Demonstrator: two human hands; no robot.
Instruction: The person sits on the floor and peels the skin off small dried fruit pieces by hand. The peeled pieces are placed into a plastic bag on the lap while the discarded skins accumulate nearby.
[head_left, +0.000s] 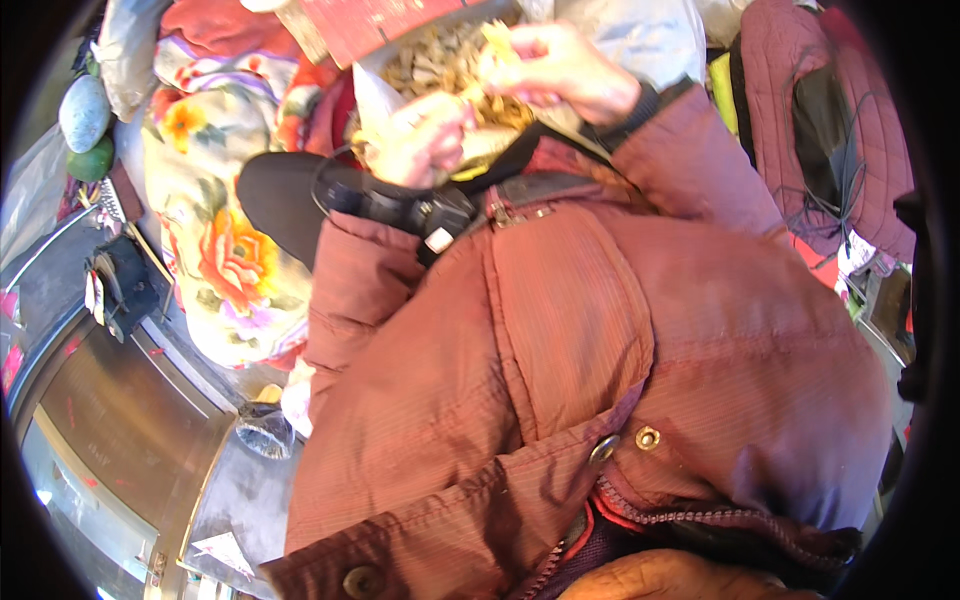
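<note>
At the top of the head view, my right hand (566, 71) pinches a pale yellow, dry-looking piece (499, 43) between thumb and fingers. My left hand (424, 139) is just below and to the left, its fingers curled around a small yellowish piece (472, 93). Strong light washes out both hands, so the exact kind of material is unclear. Beneath them lies a heap of dry beige and yellow pieces (427, 64). A white pointed sheet (370, 94) sticks up beside my left hand. A black strapped device (367, 199) sits on my left wrist.
A flowered blanket (232, 247) spreads on the left. A red board (375, 26) borders the heap at the top. On the right lies a pink quilted garment (772, 112) with dark cables (847, 180). A glass-topped surface (112, 420) stands at lower left.
</note>
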